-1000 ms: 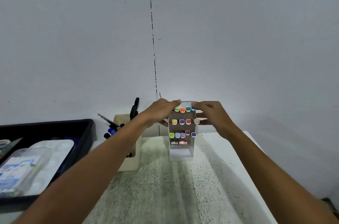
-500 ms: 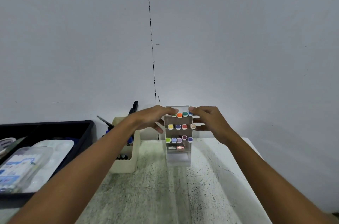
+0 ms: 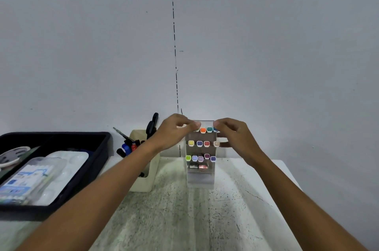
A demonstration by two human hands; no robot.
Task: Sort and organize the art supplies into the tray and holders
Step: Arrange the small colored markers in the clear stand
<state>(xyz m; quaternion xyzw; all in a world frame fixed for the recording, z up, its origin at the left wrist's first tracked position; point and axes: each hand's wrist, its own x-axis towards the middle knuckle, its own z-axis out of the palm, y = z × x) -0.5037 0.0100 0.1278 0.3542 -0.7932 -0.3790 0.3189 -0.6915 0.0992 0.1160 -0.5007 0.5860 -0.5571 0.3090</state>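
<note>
Your left hand and your right hand both reach to the top of the tall clear acrylic marker holder, which stands upright on the speckled white worktop near the grey wall. The left fingers curl onto the holder's upper left corner and the right fingers pinch its upper right edge, so both hands grip the holder. Inside it, coloured marker caps face you in 3 rows, with 2 smaller items on a lower shelf. Just left of the holder stands a cream rectangular pen cup holding black-handled scissors and several pens. Further left sits a black plastic tray containing a white paint palette and a clear plastic packet.
</note>
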